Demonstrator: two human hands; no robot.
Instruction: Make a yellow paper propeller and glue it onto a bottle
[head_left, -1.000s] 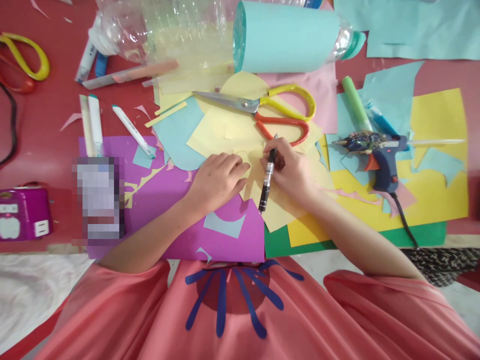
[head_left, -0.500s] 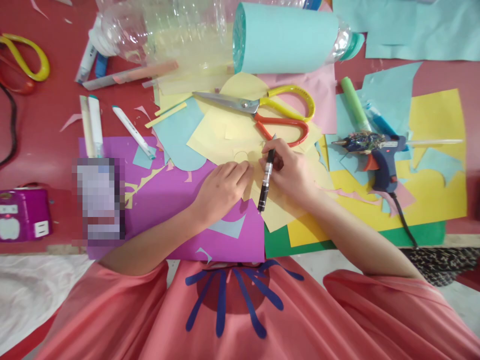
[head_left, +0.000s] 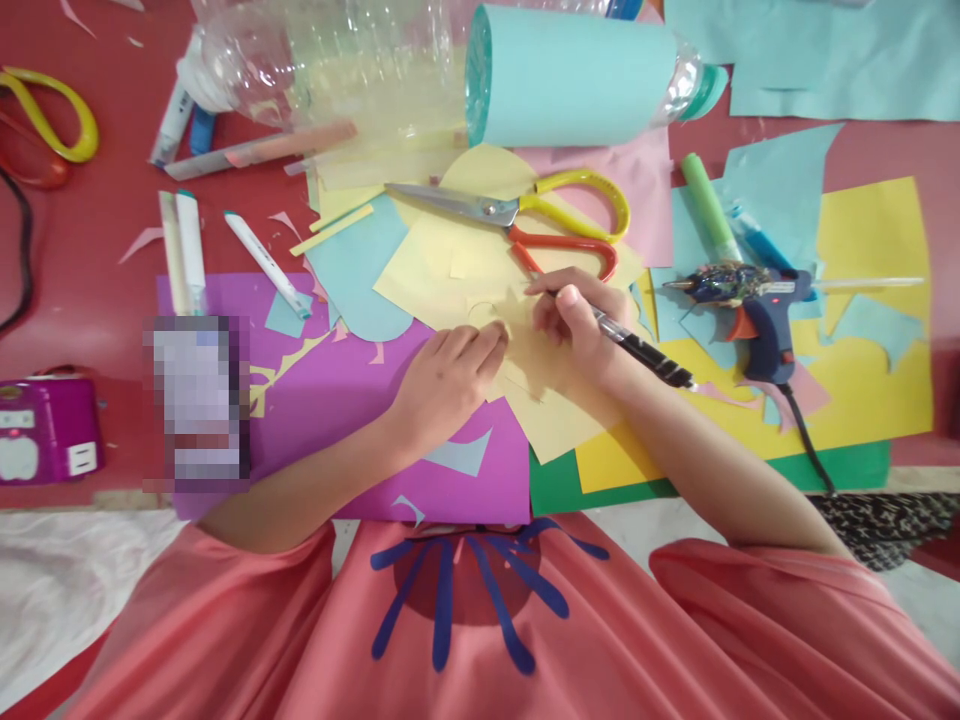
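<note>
My right hand [head_left: 581, 325] is closed around a black pen [head_left: 645, 355]. The pen slants down to the right across the wrist, its tip end near the fingers. My left hand [head_left: 454, 375] lies with outstretched fingers on pale yellow paper [head_left: 420, 265], its fingertips beside a small yellow piece [head_left: 484, 307] with a curved line on it. What lies under the fingers is hidden. Just above both hands rest scissors [head_left: 491, 208] with one yellow and one red handle. Purple paper [head_left: 360, 390] spreads beneath my left forearm.
A glue gun [head_left: 765, 310] lies at right on yellow paper [head_left: 874, 370]. A blue-wrapped bottle [head_left: 577, 75] and clear bottles [head_left: 330, 60] lie across the back. Markers [head_left: 266, 260], a phone [head_left: 244, 400] and a purple box [head_left: 52, 428] are at left.
The pen has swung from nearly upright to slanting right over my right wrist. My right hand has turned and shifted slightly right. The left hand has barely moved.
</note>
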